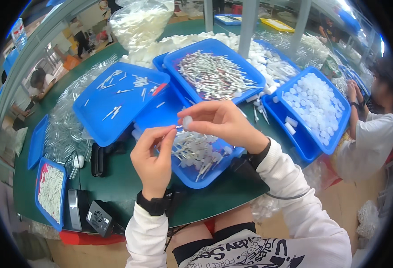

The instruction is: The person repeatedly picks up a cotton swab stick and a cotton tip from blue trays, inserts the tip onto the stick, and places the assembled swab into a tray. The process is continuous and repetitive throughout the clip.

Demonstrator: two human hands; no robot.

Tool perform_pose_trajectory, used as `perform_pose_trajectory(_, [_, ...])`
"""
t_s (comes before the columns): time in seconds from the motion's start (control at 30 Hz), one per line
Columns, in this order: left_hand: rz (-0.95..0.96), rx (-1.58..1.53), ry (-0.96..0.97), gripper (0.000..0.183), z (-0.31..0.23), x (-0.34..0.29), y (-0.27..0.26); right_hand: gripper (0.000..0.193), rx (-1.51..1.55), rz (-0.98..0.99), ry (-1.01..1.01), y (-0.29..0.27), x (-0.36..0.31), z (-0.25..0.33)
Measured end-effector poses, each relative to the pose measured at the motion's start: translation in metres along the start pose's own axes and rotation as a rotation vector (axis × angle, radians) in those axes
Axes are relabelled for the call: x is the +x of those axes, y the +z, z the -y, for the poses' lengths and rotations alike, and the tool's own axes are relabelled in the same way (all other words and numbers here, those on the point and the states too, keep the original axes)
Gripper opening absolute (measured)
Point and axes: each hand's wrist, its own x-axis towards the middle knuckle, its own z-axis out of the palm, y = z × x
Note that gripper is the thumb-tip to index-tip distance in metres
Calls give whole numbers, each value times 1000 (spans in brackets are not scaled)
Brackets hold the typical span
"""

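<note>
My left hand point(153, 156) pinches a thin white stick-like part point(179, 127) between thumb and fingertips. My right hand point(225, 123) has a small round translucent white cap point(187, 122) between thumb and fingers, right at the stick's end. Whether the two parts touch is hard to make out. Both hands are raised over a blue tray point(195, 182) heaped with similar sticks fitted with white discs point(198, 154). Behind them, a larger blue tray point(261, 82) bears a pile of thin white and dark sticks point(214, 73).
A blue tray point(111, 96) with a few sticks lies left, beside clear plastic tubes point(67, 129). Another tray point(346, 107) of white caps point(312, 102) stands right. A small black device with a fan point(99, 219) sits near the table's front edge. A co-worker point(375, 111) sits at right.
</note>
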Motion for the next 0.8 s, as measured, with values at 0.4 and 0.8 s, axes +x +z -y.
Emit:
perform_pose_trajectory(0.4, [64, 260, 92, 5, -1, -5, 7, 38, 275, -107, -68, 2, -7, -31])
perform_pose_trajectory(0.8, [45, 356, 130, 9, -5, -5, 6, 30, 208, 12, -110, 12, -9, -36])
